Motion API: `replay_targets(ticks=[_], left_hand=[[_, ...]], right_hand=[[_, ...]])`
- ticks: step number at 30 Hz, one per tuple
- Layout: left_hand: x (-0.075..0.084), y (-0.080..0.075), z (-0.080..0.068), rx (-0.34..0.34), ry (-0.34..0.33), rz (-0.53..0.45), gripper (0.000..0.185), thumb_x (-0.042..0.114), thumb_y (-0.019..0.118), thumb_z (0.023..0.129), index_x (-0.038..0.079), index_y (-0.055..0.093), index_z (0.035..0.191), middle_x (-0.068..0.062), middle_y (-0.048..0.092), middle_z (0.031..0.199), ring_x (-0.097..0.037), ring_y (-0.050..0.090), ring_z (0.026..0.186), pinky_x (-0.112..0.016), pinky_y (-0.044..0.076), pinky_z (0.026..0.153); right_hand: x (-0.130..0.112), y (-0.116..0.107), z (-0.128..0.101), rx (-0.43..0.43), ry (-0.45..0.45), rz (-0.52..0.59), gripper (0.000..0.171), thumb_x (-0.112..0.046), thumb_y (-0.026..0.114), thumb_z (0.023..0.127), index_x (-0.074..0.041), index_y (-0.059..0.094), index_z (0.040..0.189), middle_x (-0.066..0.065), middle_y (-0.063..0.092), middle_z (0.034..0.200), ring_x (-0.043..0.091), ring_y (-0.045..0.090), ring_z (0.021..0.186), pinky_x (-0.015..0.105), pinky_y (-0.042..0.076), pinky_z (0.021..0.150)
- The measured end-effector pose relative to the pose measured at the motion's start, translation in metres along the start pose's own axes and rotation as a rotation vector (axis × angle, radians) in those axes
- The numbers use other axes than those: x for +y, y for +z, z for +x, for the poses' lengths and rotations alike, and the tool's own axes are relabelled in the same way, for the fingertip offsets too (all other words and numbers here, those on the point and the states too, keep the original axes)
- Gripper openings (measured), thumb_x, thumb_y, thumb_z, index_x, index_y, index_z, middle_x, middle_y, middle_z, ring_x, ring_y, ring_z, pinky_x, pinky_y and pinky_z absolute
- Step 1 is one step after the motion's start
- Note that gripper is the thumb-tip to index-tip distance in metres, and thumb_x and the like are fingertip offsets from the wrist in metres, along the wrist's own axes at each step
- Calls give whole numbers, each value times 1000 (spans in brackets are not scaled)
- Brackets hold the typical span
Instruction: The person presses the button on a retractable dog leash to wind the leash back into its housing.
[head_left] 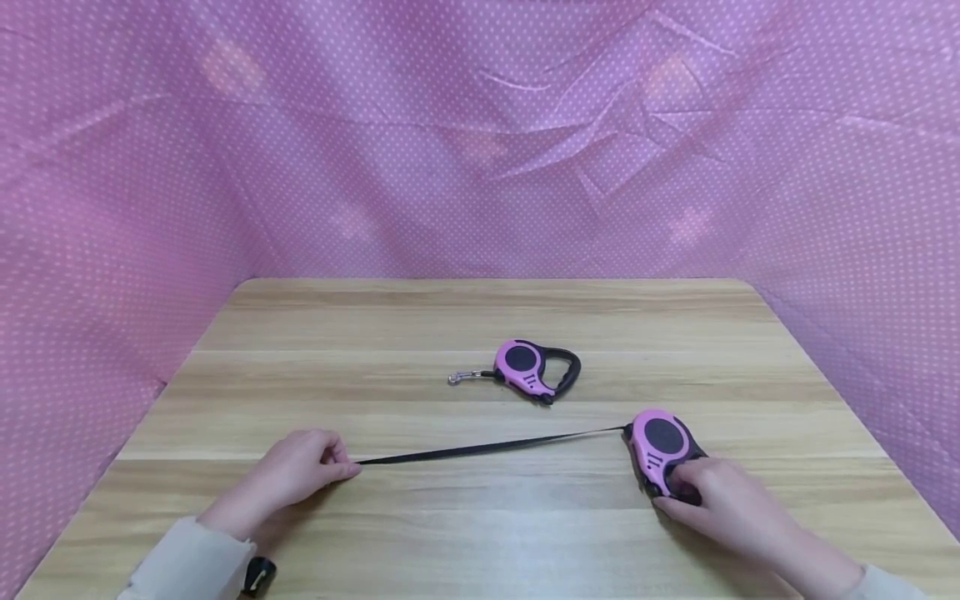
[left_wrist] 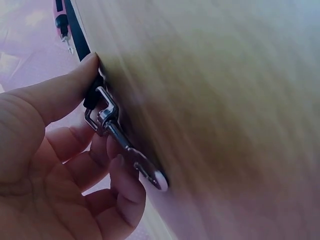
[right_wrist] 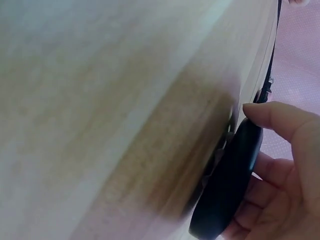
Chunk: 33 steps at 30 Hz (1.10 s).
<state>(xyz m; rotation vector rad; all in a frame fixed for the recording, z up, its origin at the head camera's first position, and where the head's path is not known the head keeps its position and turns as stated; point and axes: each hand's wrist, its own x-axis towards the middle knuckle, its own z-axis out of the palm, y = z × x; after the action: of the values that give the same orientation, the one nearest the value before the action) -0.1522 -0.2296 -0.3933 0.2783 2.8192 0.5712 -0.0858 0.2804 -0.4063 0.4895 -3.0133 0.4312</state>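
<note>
My left hand (head_left: 303, 468) pinches the end of a black leash strap (head_left: 480, 449) between thumb and fingers. In the left wrist view the strap's silver swivel clip (left_wrist: 107, 117) hangs past the thumb, beside the curled fingers. The strap runs nearly straight across to a pink and black retractable leash (head_left: 654, 442) at the right. Around that leash's black handle (right_wrist: 230, 180) my right hand (head_left: 731, 504) has its fingers curled, the thumb near the button end. Most of the handle is hidden by the hand in the head view.
A second pink and black retractable leash (head_left: 519, 360) lies farther back on the wooden table (head_left: 360, 325), its metal clip (head_left: 465, 377) pointing left. Pink dotted cloth (head_left: 480, 167) hangs behind and along both sides. A black band (head_left: 258, 575) shows by the left sleeve.
</note>
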Motion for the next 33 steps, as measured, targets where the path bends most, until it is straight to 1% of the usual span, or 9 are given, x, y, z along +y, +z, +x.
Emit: replay_targets(ticks=[4,9,12,16,19,21,25,29,33], left_hand=[[0,-2,-1,-16,-22,-15,25,35,77,84,16,63,76,4,58,72,-13,48,68,-32,40,66],[-1,-5,-1,-23,-35,-30,23,33,76,85,15,63,76,4,59,73,-13,49,69,-32,40,66],[-2,-7,-1,-33,-52,-43,23,32,74,87,14,62,78,3,58,73,-13,49,68,-31,40,64],[-2,-8,-3,-56,-102,-105,23,32,67,93,14,58,82,2,58,69,-14,52,62,-31,42,55],[-3,-5,-6,-54,-117,-146,23,32,64,95,13,56,83,2,58,66,-15,54,58,-31,43,50],[-4,-3,-6,-50,-115,-147,23,31,64,95,13,56,83,2,58,65,-14,54,57,-30,43,50],[-5,0,-6,-43,-107,-135,22,30,64,95,14,57,81,3,58,64,-13,54,56,-28,42,55],[-6,0,-6,-36,-92,-131,24,32,64,95,15,58,79,4,58,64,-12,54,57,-28,40,56],[-7,-1,-6,-29,-75,-147,24,31,65,95,14,59,79,4,58,64,-12,54,57,-27,41,56]], right_hand=[[-1,-1,0,-80,43,44,29,-32,79,81,-26,53,69,-17,40,61,-1,34,57,20,32,52],[-3,0,1,-114,80,60,22,-33,75,83,-23,57,73,-15,44,61,1,36,57,21,32,52],[-4,1,2,-127,71,24,26,-36,74,84,-24,55,71,-14,43,61,2,35,56,22,33,52],[-5,3,3,-144,32,-42,32,-43,71,87,-26,52,68,-15,41,62,2,35,56,24,33,52],[-5,3,3,-143,5,-64,34,-44,69,88,-27,50,66,-15,40,62,1,35,55,25,34,51],[-5,4,3,-144,-9,-72,36,-46,68,89,-27,49,65,-16,40,61,1,34,54,25,33,50],[-5,5,3,-129,-13,-47,42,-51,65,91,-28,45,61,-17,36,59,-1,30,52,21,31,49],[-5,6,3,-111,24,-18,46,-53,63,92,-28,42,60,-17,32,58,-2,27,51,19,29,49],[-6,6,2,-120,67,-6,47,-53,61,93,-27,42,60,-16,33,58,-1,28,50,20,30,49]])
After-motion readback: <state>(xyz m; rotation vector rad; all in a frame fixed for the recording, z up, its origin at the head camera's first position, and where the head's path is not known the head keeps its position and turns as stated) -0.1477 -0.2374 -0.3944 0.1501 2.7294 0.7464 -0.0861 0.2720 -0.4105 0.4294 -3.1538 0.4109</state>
